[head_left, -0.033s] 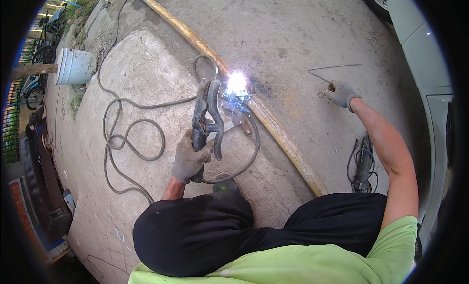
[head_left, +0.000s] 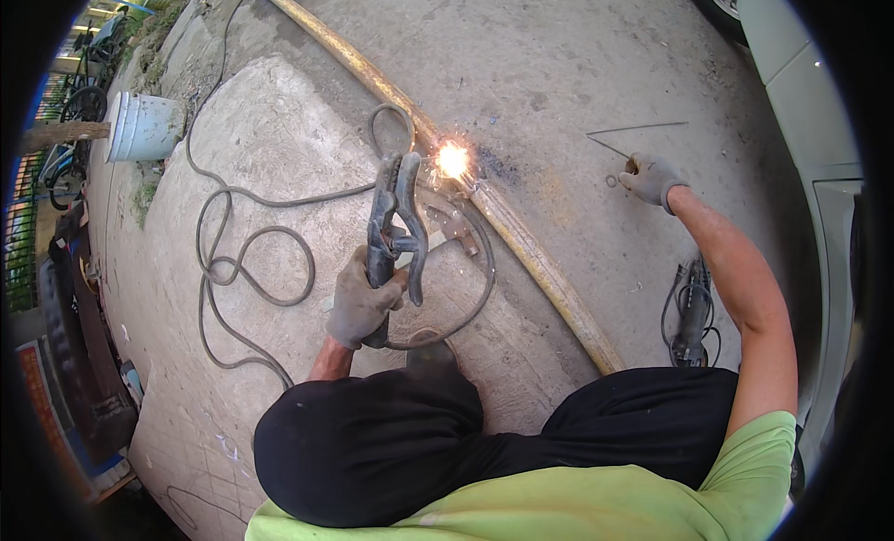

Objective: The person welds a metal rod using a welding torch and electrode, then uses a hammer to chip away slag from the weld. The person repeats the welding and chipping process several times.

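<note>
My gloved left hand [head_left: 361, 304] is closed round the black handle of a welding electrode holder [head_left: 382, 220], whose jaws point away from me. Just past the jaws, an orange spark burst [head_left: 453, 159] glows on a rusty yellow pipe [head_left: 526, 238] lying on the concrete. Glare hides the electrode tip and the spot it meets. Over to the right, my gloved right hand [head_left: 652, 180] is closed at the end of a thin welding rod [head_left: 610, 146]. A second thin rod [head_left: 643, 127] meets its far end at an angle; whether they are joined I cannot tell.
The holder's cable [head_left: 279, 202] loops across the floor at left. What looks like a hammer [head_left: 456, 229] lies beside the pipe. A dark corded power tool [head_left: 691, 313] rests near my right knee. A white bucket [head_left: 144, 128] stands far left; a pale car [head_left: 810, 103] borders the right.
The blue-white arc has shrunk to a smaller orange glow with fine sparks. Both hands and the pipe have stayed in place.
</note>
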The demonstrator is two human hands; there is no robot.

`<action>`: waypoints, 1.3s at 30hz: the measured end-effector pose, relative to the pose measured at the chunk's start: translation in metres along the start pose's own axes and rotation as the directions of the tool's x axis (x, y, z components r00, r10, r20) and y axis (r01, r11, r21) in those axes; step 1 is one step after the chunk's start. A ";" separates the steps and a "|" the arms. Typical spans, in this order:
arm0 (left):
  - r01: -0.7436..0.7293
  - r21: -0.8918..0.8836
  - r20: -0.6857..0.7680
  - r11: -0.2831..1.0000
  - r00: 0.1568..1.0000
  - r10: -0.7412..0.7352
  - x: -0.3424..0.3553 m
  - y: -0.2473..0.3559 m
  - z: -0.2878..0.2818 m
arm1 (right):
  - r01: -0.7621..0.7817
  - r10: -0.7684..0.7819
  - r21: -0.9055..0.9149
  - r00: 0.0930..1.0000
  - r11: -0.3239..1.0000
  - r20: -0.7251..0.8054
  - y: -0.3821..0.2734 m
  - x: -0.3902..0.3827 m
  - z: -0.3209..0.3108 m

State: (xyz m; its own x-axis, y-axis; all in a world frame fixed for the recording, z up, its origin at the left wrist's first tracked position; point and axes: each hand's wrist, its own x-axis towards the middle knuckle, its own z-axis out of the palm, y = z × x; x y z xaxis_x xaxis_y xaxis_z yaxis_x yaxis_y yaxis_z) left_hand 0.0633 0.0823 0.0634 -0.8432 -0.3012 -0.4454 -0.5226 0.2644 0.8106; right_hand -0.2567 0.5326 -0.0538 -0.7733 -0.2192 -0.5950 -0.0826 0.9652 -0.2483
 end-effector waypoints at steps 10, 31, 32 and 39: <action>-0.036 0.016 -0.019 0.999 0.999 0.036 0.002 -0.007 0.002 | 0.060 -0.062 -0.038 0.997 0.997 -0.044 0.013 0.006 0.005; 0.029 -0.017 0.002 0.999 1.000 -0.029 -0.001 0.003 0.003 | -0.015 0.015 -0.059 1.000 0.998 0.008 -0.003 -0.001 -0.002; 0.028 -0.004 0.000 1.000 1.000 -0.028 0.000 0.004 0.003 | -0.012 0.012 -0.064 1.000 0.998 0.008 -0.002 -0.001 -0.002; -0.009 -0.018 -0.003 1.000 1.000 0.009 0.001 0.002 0.003 | 0.043 -0.045 -0.065 0.999 0.997 -0.027 0.008 0.006 0.006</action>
State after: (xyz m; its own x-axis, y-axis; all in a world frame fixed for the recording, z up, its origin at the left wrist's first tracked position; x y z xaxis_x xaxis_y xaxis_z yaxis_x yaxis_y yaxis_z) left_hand 0.0612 0.0849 0.0631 -0.8476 -0.3015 -0.4367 -0.5123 0.2503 0.8215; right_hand -0.2586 0.5385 -0.0637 -0.7857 -0.2586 -0.5620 -0.1565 0.9620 -0.2238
